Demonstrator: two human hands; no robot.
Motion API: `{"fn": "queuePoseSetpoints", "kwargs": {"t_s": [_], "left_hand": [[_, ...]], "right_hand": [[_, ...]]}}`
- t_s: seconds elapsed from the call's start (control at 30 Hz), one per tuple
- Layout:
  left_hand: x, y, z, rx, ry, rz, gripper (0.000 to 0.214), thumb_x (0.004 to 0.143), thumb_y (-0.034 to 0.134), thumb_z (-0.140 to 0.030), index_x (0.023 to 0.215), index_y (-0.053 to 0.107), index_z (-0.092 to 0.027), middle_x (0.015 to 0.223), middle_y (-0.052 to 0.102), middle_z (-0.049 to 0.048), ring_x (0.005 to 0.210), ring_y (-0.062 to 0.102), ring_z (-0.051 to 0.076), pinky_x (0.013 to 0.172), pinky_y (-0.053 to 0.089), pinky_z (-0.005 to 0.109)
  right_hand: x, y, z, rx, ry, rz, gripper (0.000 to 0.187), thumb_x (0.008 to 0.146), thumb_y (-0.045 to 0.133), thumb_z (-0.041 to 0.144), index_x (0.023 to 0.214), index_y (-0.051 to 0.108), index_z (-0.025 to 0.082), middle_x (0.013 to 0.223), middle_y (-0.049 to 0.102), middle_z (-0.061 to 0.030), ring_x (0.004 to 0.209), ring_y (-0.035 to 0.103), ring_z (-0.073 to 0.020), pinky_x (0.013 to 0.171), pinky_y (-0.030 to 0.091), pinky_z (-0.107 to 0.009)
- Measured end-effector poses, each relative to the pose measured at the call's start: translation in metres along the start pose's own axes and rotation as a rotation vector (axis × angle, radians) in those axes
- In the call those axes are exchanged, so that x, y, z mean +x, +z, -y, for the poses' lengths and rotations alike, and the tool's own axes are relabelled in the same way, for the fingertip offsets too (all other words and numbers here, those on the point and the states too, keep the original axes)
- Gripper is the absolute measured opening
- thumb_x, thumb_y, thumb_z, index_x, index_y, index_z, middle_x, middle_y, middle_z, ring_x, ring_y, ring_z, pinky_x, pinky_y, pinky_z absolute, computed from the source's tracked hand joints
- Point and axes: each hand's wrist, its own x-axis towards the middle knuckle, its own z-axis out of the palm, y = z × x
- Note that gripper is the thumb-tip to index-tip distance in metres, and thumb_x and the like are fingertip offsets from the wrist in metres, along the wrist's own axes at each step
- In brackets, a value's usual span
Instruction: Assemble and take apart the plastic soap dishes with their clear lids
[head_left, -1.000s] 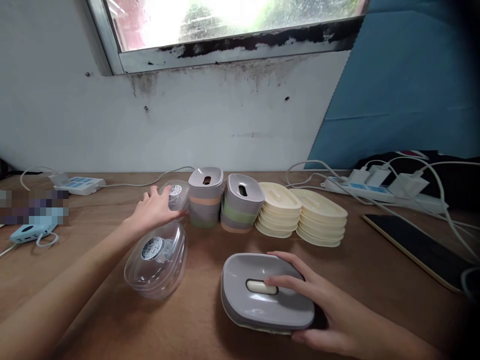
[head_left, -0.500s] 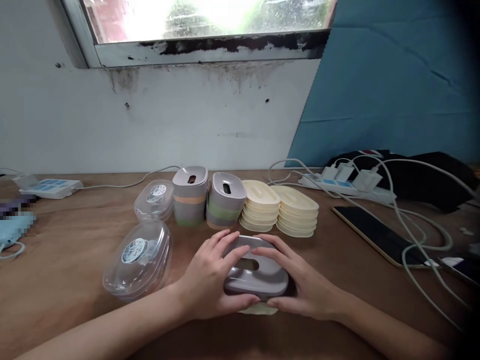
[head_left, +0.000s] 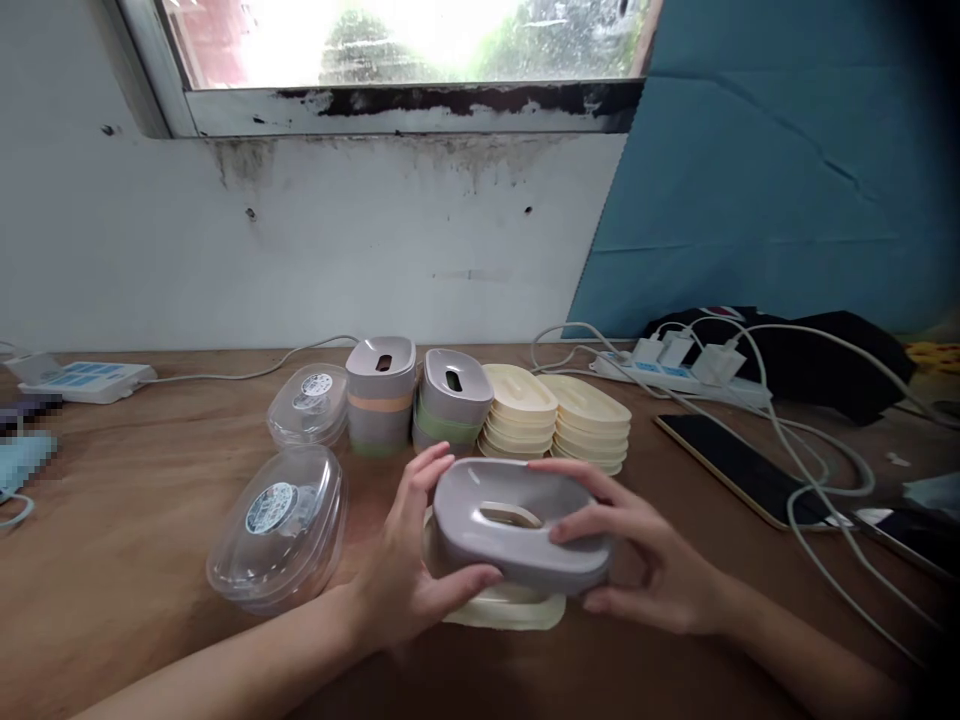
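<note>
A grey oval plastic dish with a slot in its middle (head_left: 480,545) sits tilted between both hands, its right side higher off the cream piece below. My left hand (head_left: 409,560) grips the left end, fingers behind and thumb across the front lower edge. Around the right end is my right hand (head_left: 649,560), with one finger on the top near the slot and the thumb under the front. Beneath the dish, a cream oval plastic piece (head_left: 517,612) lies on the table, partly hidden.
Two stacks of slotted dishes, one left (head_left: 380,425) and one right (head_left: 454,405), stand behind the hands. Beside them are stacked cream pieces (head_left: 521,390). Clear plastic covers (head_left: 277,530) lie left. At right are a tablet (head_left: 720,465), a power strip (head_left: 690,377) and loose cables.
The grey dish has risen and tilted away from the cream piece, which shows more now. My right hand has shifted slightly right with the dish. The camera view has moved a little.
</note>
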Motion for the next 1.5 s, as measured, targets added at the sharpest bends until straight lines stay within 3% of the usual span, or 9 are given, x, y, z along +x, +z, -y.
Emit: {"fn": "queuePoseSetpoints", "kwargs": {"t_s": [0.07, 0.17, 0.3, 0.4, 0.5, 0.7, 1.07, 1.27, 1.5], "left_hand": [[0.001, 0.001, -0.001, 0.064, -0.009, -0.080, 0.068, 0.079, 0.062, -0.034, 0.133, 0.023, -0.024, 0.141, 0.021, 0.0157, 0.134, 0.019, 0.032, 0.105, 0.023, 0.054], [0.002, 0.002, -0.002, 0.137, 0.032, -0.032, 0.061, 0.080, 0.059, -0.025, 0.131, 0.026, -0.023, 0.140, 0.021, 0.0153, 0.132, 0.021, 0.032, 0.104, 0.024, 0.054], [0.002, 0.002, -0.004, 0.148, 0.116, 0.076, 0.061, 0.077, 0.057, -0.017, 0.129, 0.027, -0.021, 0.138, 0.024, 0.0149, 0.130, 0.024, 0.030, 0.104, 0.028, 0.049], [0.001, 0.002, -0.005, 0.136, 0.128, 0.098, 0.061, 0.076, 0.056, -0.013, 0.129, 0.026, -0.021, 0.136, 0.026, 0.0147, 0.128, 0.026, 0.029, 0.103, 0.029, 0.048], [0.001, 0.003, -0.005, 0.125, 0.139, 0.100, 0.061, 0.075, 0.051, -0.008, 0.129, 0.026, -0.021, 0.135, 0.028, 0.0140, 0.127, 0.028, 0.028, 0.104, 0.030, 0.048], [0.003, 0.003, -0.004, 0.113, 0.175, 0.126, 0.063, 0.072, 0.049, -0.007, 0.129, 0.026, -0.020, 0.133, 0.031, 0.0143, 0.125, 0.030, 0.029, 0.103, 0.031, 0.049], [0.005, 0.002, -0.008, 0.138, 0.161, 0.170, 0.061, 0.070, 0.051, -0.007, 0.126, 0.030, -0.018, 0.130, 0.033, 0.0158, 0.124, 0.032, 0.030, 0.103, 0.033, 0.048], [0.005, 0.002, -0.009, 0.134, 0.159, 0.177, 0.058, 0.070, 0.052, -0.008, 0.124, 0.032, -0.017, 0.129, 0.034, 0.0158, 0.123, 0.033, 0.029, 0.104, 0.032, 0.047], [0.004, 0.002, -0.007, 0.138, 0.162, 0.193, 0.056, 0.070, 0.052, -0.008, 0.123, 0.033, -0.015, 0.128, 0.034, 0.0163, 0.123, 0.033, 0.028, 0.103, 0.032, 0.046]], "right_hand": [[0.007, -0.012, 0.004, -0.038, 0.014, -0.224, 0.021, 0.074, 0.067, 0.034, 0.094, 0.061, 0.029, 0.130, 0.045, -0.0074, 0.118, 0.046, -0.0280, 0.093, 0.041, -0.040], [0.035, -0.026, 0.008, -0.134, 0.117, -0.573, 0.014, 0.077, 0.064, 0.033, 0.090, 0.061, 0.029, 0.118, 0.054, -0.0070, 0.115, 0.049, -0.0253, 0.088, 0.045, -0.039], [0.094, -0.023, 0.003, -0.334, 0.178, -0.728, 0.027, 0.071, 0.068, 0.040, 0.091, 0.066, 0.022, 0.106, 0.059, -0.0084, 0.103, 0.056, -0.0246, 0.086, 0.046, -0.039], [0.131, -0.007, -0.009, -0.466, 0.269, -0.661, 0.034, 0.069, 0.070, 0.044, 0.093, 0.069, 0.020, 0.107, 0.057, -0.0100, 0.099, 0.057, -0.0244, 0.087, 0.045, -0.040], [0.147, 0.012, -0.020, -0.529, 0.321, -0.573, 0.036, 0.071, 0.066, 0.048, 0.095, 0.069, 0.020, 0.106, 0.056, -0.0109, 0.099, 0.056, -0.0267, 0.086, 0.045, -0.043], [0.140, 0.031, -0.021, -0.581, 0.297, -0.463, 0.038, 0.076, 0.059, 0.051, 0.101, 0.067, 0.023, 0.109, 0.055, -0.0117, 0.103, 0.052, -0.0299, 0.086, 0.045, -0.046], [0.135, 0.027, -0.002, -0.655, 0.331, -0.479, 0.038, 0.075, 0.062, 0.052, 0.097, 0.070, 0.023, 0.109, 0.057, -0.0109, 0.097, 0.055, -0.0294, 0.084, 0.046, -0.044], [0.133, 0.032, 0.015, -0.858, 0.346, -0.322, 0.043, 0.080, 0.051, 0.058, 0.088, 0.071, 0.020, 0.101, 0.061, -0.0124, 0.090, 0.055, -0.0296, 0.075, 0.047, -0.043], [0.137, 0.034, 0.009, -0.940, 0.330, -0.319, 0.044, 0.085, 0.045, 0.055, 0.095, 0.068, 0.018, 0.102, 0.060, -0.0134, 0.090, 0.053, -0.0293, 0.074, 0.046, -0.041]]}}
